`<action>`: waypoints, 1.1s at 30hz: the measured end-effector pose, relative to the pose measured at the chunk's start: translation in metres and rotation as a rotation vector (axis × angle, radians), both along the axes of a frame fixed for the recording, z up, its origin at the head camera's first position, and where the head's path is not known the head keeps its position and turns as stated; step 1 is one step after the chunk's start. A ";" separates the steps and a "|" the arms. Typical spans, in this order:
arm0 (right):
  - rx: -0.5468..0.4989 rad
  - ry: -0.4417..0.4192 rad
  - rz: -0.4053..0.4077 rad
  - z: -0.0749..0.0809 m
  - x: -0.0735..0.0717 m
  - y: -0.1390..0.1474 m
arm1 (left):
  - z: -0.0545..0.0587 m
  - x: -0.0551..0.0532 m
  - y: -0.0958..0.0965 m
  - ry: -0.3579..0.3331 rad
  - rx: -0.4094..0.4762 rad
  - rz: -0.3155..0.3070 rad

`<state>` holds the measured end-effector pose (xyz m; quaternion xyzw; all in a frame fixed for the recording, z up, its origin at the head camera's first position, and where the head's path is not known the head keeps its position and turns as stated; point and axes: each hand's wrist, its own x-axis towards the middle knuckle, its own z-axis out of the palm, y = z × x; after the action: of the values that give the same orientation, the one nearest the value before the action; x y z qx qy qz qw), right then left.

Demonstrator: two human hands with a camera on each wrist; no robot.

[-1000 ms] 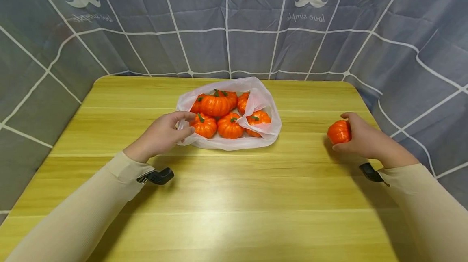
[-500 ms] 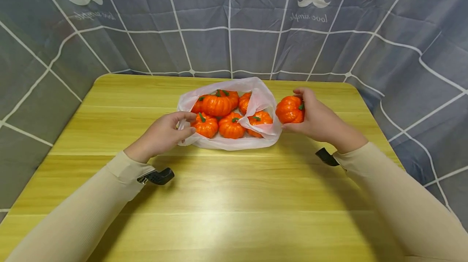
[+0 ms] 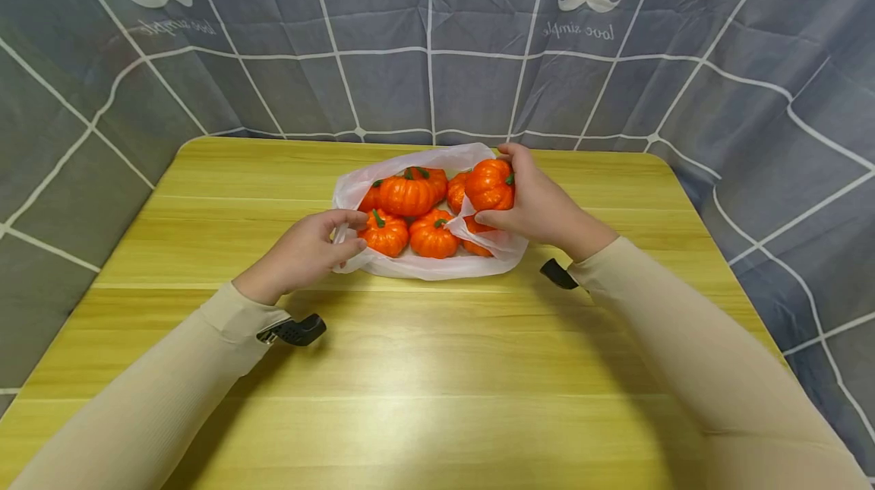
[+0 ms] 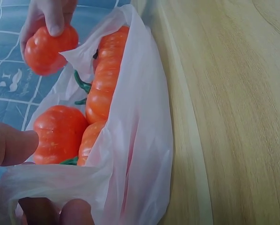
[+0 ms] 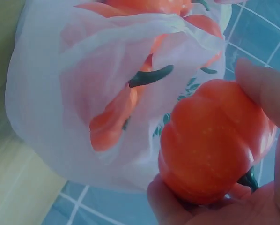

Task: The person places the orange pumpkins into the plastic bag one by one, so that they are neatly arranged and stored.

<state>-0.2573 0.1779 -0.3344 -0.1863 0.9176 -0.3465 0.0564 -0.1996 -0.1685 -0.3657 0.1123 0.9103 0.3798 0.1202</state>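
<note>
A white translucent plastic bag point(image 3: 431, 270) lies with its mouth spread on the table, holding several small orange pumpkins point(image 3: 408, 196) with green stems. At its left end my left hand point(image 3: 301, 253) grips the bag's edge; in the left wrist view the plastic point(image 4: 55, 180) passes over the fingers, with the thumb point(image 4: 13, 144) on the other side. Over the bag's right end, my right hand point(image 3: 543, 201) holds another pumpkin point(image 3: 490, 184) between thumb and fingers. That pumpkin point(image 5: 210, 140) fills the grasp in the right wrist view. A bag fold partly covers the pumpkin below it.
The light wooden table point(image 3: 410, 368) carries the bag near its far side. A grey curtain point(image 3: 478, 42) with white grid lines hangs behind the table and at both sides. Dark wrist devices point(image 3: 294, 330) sit under both sleeves.
My right hand has carried the pumpkin leftward from the table's right side to above the bag's right end. My left hand has stayed at the bag's left edge.
</note>
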 end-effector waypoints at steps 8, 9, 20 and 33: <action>0.053 -0.044 -0.050 -0.008 -0.008 -0.009 | 0.000 -0.002 0.004 -0.014 0.009 -0.004; 0.061 -0.049 -0.056 -0.009 -0.009 -0.009 | 0.000 -0.002 0.005 -0.016 0.009 -0.004; 0.131 -0.032 -0.030 -0.011 -0.013 -0.014 | 0.001 -0.002 0.006 -0.017 0.014 -0.001; 0.231 -0.021 0.038 -0.008 -0.016 -0.023 | 0.000 -0.002 0.005 -0.006 0.009 0.002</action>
<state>-0.2729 0.1549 -0.3429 -0.1921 0.9472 -0.2391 0.0937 -0.2017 -0.1638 -0.3662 0.1109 0.9083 0.3845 0.1221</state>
